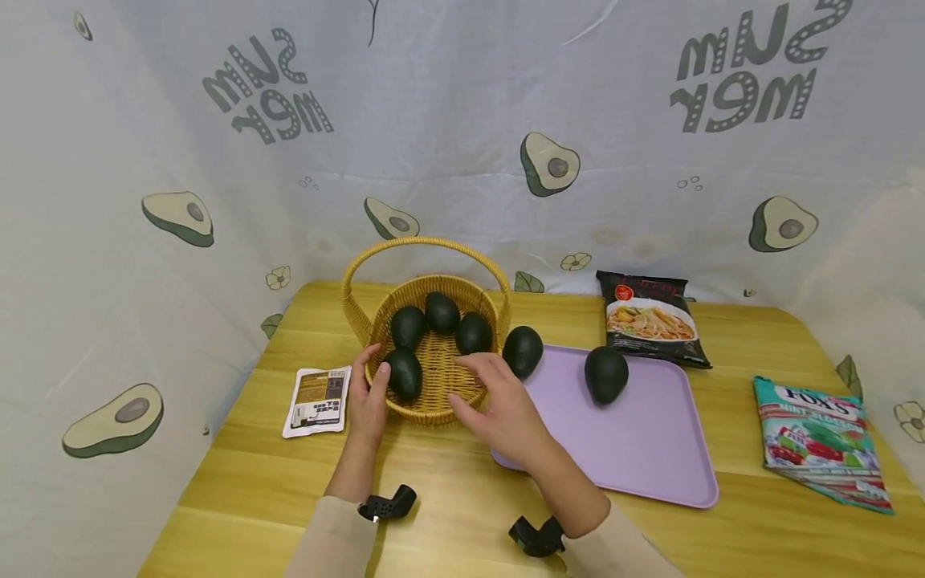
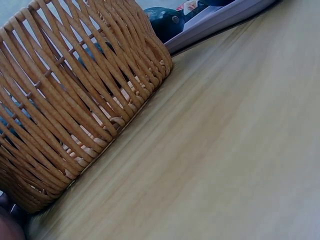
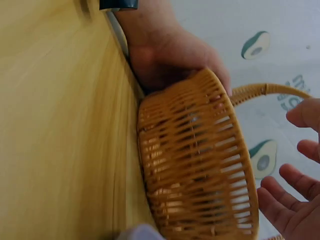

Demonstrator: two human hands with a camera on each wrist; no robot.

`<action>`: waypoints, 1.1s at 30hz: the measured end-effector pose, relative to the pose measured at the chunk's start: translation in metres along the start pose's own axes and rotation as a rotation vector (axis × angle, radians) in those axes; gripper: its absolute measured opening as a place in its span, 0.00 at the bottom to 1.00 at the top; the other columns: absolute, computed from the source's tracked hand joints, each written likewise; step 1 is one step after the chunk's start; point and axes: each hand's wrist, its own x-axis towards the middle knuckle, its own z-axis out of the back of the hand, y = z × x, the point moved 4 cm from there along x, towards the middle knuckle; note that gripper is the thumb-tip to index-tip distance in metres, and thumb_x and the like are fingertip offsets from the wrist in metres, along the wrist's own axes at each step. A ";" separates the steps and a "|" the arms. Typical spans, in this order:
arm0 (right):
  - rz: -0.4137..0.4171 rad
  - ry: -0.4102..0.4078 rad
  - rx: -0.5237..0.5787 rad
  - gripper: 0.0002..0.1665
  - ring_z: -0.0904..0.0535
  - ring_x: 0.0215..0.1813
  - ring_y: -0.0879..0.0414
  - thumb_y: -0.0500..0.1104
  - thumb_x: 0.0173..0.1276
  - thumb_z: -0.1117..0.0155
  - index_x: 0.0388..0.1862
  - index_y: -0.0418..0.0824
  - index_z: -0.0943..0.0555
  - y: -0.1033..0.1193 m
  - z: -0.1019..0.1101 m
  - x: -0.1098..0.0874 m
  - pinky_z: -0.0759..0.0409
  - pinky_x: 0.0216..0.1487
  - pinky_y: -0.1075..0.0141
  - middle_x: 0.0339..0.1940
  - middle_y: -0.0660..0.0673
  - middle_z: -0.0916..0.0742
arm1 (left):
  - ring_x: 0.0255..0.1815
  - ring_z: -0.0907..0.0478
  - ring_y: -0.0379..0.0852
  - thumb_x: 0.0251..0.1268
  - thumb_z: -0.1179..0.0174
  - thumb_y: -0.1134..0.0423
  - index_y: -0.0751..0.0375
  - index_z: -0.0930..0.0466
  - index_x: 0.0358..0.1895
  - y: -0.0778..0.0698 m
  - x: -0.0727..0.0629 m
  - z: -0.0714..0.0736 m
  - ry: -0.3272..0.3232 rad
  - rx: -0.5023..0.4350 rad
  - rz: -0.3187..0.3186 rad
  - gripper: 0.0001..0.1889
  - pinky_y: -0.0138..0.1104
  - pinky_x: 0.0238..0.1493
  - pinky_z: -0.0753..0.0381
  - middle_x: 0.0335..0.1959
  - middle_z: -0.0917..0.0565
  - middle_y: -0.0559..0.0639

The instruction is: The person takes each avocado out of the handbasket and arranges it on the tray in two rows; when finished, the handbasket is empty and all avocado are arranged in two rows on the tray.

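Note:
A yellow wicker basket (image 1: 432, 416) with a tall hoop handle stands on the table, holding several dark green avocados (image 1: 408, 327). My left hand (image 1: 370, 401) grips its left side at the rim, thumb beside the nearest avocado (image 1: 403, 374). Over the basket's front right edge is my right hand (image 1: 506, 409), fingers apart and holding nothing. In the right wrist view, the right hand's fingers (image 3: 295, 195) spread near the wicker rim. Another avocado (image 1: 523, 352) lies at the back left corner of a lilac tray (image 1: 636, 441), and one more avocado (image 1: 605, 375) rests on it.
Left of the basket lies a small white and brown packet (image 1: 318, 401). A black noodle packet (image 1: 653, 319) sits behind the tray, and a teal candy bag (image 1: 824, 441) lies to its right. A printed curtain (image 1: 462, 144) hangs along the table's back edge.

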 end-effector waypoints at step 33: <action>-0.201 0.455 -0.088 0.42 0.23 0.69 0.42 0.55 0.64 0.27 0.75 0.50 0.30 -0.016 -0.084 0.086 0.23 0.66 0.47 0.70 0.38 0.22 | 0.81 0.45 0.51 0.78 0.49 0.62 0.63 0.32 0.71 0.000 0.001 -0.001 0.015 -0.021 -0.018 0.22 0.51 0.79 0.47 0.76 0.34 0.58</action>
